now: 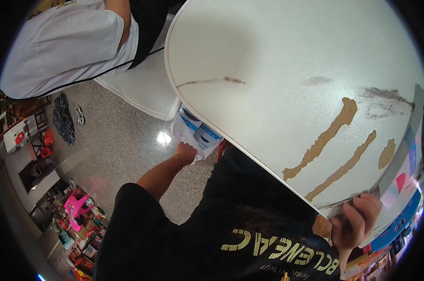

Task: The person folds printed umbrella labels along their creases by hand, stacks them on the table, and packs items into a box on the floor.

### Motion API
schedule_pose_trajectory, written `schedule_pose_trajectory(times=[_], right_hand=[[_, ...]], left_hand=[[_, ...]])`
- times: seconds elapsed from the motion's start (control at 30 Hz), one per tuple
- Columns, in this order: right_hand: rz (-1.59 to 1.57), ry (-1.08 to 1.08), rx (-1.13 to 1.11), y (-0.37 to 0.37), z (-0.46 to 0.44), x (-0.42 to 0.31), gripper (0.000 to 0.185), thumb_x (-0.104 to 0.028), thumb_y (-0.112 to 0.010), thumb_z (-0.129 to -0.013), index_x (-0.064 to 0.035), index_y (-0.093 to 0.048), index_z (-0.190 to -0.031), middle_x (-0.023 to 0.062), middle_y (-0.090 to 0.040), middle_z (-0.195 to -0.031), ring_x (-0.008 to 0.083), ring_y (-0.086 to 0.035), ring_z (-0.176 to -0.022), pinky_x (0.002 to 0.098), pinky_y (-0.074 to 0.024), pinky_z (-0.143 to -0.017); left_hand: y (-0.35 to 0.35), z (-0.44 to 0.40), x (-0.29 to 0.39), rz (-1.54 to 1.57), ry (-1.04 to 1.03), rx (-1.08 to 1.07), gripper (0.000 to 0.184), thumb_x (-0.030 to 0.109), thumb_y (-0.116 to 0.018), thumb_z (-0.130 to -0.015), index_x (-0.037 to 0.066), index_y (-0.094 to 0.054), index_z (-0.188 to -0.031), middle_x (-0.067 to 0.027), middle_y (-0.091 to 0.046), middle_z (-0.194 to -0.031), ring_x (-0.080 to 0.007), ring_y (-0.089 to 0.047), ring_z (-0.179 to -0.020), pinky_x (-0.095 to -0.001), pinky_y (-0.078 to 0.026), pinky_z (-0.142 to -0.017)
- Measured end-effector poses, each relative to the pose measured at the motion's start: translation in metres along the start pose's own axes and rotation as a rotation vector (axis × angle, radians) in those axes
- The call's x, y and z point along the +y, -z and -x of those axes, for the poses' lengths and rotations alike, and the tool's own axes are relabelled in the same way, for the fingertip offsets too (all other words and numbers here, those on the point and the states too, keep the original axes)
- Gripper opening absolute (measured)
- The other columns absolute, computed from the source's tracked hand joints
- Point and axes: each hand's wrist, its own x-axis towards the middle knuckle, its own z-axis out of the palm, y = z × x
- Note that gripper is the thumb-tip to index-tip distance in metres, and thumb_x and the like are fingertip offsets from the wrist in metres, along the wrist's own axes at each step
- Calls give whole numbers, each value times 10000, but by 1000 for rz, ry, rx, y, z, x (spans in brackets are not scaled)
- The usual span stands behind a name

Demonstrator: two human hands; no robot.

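My left hand (186,153) is closed on the near end of a white plastic bag (197,131) with blue bands and dark printed shapes. The bag hangs below the rim of a white table (268,51), which hides part of it. At the table's right corner, my right hand (356,220) has its fingers curled over the edge; the palm side is hidden. Brown strips of bare board (323,138) show where the white tabletop surface has come off.
Another person in a white shirt (71,44) sits at upper left, beside a white mesh seat (141,89). On the speckled floor (99,136) lies a dark crumpled umbrella-like thing (63,119). A pink plastic chair (77,206) stands among clutter at lower left.
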Motion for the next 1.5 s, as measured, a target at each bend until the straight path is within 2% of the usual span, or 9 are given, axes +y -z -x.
schedule_pose_trajectory(times=[0.37, 0.57, 0.77, 1.07, 1.2, 1.27, 1.3, 1.37, 1.5], right_hand=[[-1, -6, -1, 0, 1, 2, 242, -306, -695, -741, -106, -616, -851, 82, -540, -916, 305, -512, -869, 398, -437, -745], [-6, -12, 1, 0, 2, 2, 247, -308, -704, -728, -112, -616, -851, 78, -539, -910, 306, -512, -868, 400, -437, -744], [-9, -12, 5, 0, 2, 3, 249, -303, -712, -716, -113, -619, -847, 75, -540, -907, 304, -512, -865, 398, -437, -741], [-14, -11, 12, -1, 2, 4, 253, -311, -711, -714, -114, -625, -846, 73, -541, -904, 302, -513, -862, 391, -439, -737], [-37, -2, 15, -3, -1, 3, 247, -296, -714, -707, -115, -627, -850, 74, -545, -905, 306, -521, -842, 392, -447, -721], [-63, 6, 32, -4, -5, 2, 246, -273, -720, -696, -113, -629, -858, 76, -549, -912, 309, -531, -833, 395, -454, -713], [-77, 9, 44, -5, -5, 2, 250, -257, -726, -686, -111, -631, -865, 77, -551, -917, 311, -536, -830, 397, -457, -709], [-102, 19, 68, -6, -4, 4, 264, -227, -736, -667, -106, -634, -878, 79, -555, -927, 314, -545, -831, 401, -463, -705], [-161, 48, 112, -10, 1, 13, 319, -160, -750, -602, -91, -636, -892, 84, -559, -939, 319, -557, -854, 401, -471, -711]], left_hand=[[-51, -7, -10, 80, -8, 50, 133, 197, -544, -767, 152, -664, -803, -55, -654, -848, -229, -615, -858, -395, -422, -764], [-51, -6, -10, 117, 10, 43, 136, 192, -541, -768, 153, -667, -800, -57, -653, -845, -231, -615, -861, -398, -422, -770], [-12, -2, 0, 32, 9, 6, 141, 184, -537, -772, 150, -669, -807, -59, -653, -846, -231, -614, -864, -400, -420, -772], [-32, -6, -4, 92, -2, 14, 143, 189, -538, -776, 152, -667, -826, -52, -653, -865, -227, -612, -879, -398, -421, -772], [-1, -4, 7, 64, 14, -3, 143, 197, -542, -774, 150, -663, -834, -50, -651, -864, -228, -612, -886, -391, -425, -765], [48, -6, 17, 12, 20, -167, 143, 200, -545, -769, 146, -660, -835, -53, -648, -864, -233, -612, -890, -394, -431, -763], [87, -7, 30, -39, 17, -328, 143, 201, -547, -765, 142, -658, -834, -57, -646, -865, -238, -612, -891, -398, -435, -764], [100, -9, 37, 5, -55, -271, 159, 176, -532, -727, 126, -633, -839, -89, -625, -861, -265, -606, -852, -411, -442, -748], [127, -23, 59, 67, -81, -204, 166, 189, -529, -742, 102, -622, -849, -104, -622, -866, -287, -607, -855, -427, -463, -741]])
